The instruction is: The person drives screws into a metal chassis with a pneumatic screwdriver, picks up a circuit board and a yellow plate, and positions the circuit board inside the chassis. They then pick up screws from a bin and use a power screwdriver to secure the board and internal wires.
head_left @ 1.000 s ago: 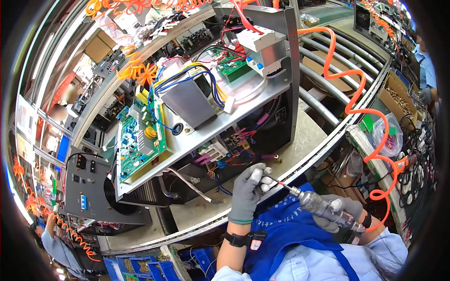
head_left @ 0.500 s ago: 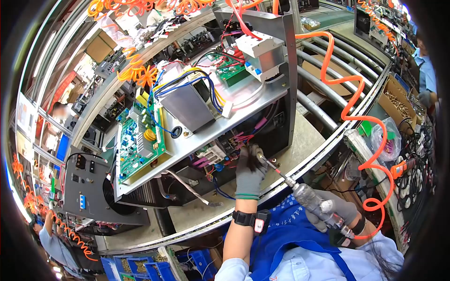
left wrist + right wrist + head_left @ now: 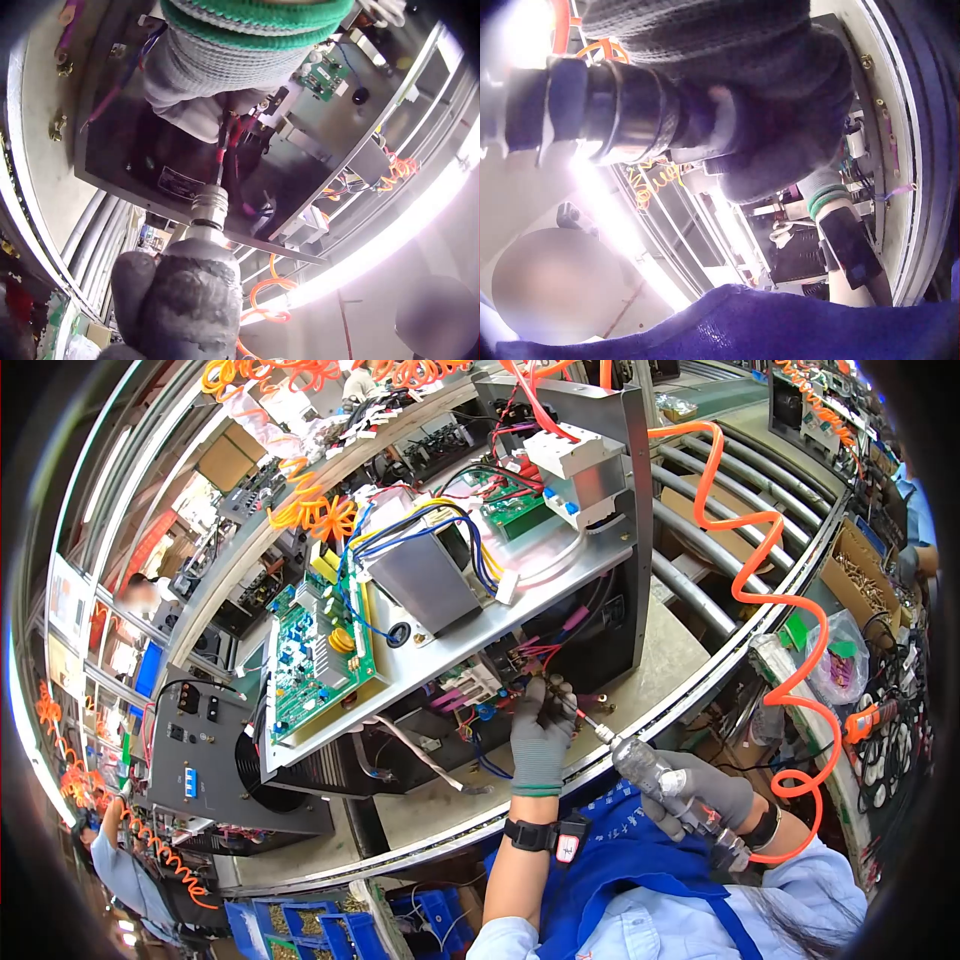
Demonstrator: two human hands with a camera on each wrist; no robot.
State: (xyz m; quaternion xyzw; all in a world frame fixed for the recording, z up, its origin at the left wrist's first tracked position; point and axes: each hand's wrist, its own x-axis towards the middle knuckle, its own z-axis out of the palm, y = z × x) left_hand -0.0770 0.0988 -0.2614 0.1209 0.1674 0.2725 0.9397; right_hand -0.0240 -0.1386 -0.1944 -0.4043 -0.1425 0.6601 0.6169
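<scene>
In my right hand (image 3: 715, 790) I grip an air screwdriver (image 3: 645, 765) by its taped grey body, with an orange coiled hose at its rear. Its long bit, with a red section (image 3: 220, 155), points into the lower bay of a black metal cabinet (image 3: 620, 630). My gloved left hand (image 3: 543, 745) reaches into that bay, beside the bit's tip and close to red and purple wires (image 3: 236, 131). Its fingertips are hidden, and I cannot tell what they hold. Above the hands, a metal shelf (image 3: 400, 690) carries a green circuit board (image 3: 320, 660) and a grey metal box (image 3: 425, 580).
The orange hose (image 3: 712, 490) hangs across the right side over the roller conveyor (image 3: 700, 595). Brass fasteners (image 3: 58, 126) lie on the ledge before the cabinet. A second dark cabinet (image 3: 200, 760) stands at left, and blue bins (image 3: 310, 930) sit below the bench edge.
My left hand has moved from the bit's tip up into the cabinet's lower bay. The screwdriver has followed, its tip shifting up and left to the left hand's fingers.
</scene>
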